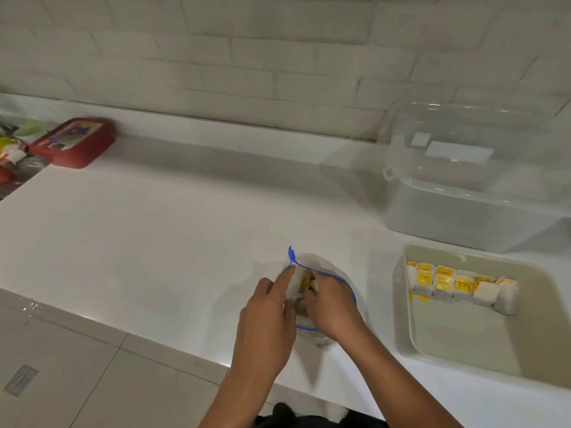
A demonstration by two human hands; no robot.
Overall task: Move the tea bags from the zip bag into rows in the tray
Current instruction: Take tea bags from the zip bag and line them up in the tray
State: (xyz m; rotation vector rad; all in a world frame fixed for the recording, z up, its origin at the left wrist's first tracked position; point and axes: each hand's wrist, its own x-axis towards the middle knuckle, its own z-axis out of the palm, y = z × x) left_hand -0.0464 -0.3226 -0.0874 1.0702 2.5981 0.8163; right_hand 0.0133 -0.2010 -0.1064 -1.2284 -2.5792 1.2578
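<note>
The right hand reaches into the open zip bag, its grip apparently closing on tea bags, though the fingertips are hidden. The left hand pinches the bag's mouth open. A slack hold could let the bag collapse and spill. Right of the grip, the tray holds one row. The white bench meets a tiled wall.

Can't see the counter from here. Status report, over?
Left hand holds zip bag mouth open; right hand reaching inside, grip hidden. One row of tea bags along tray far side. Nothing in the way.
</note>
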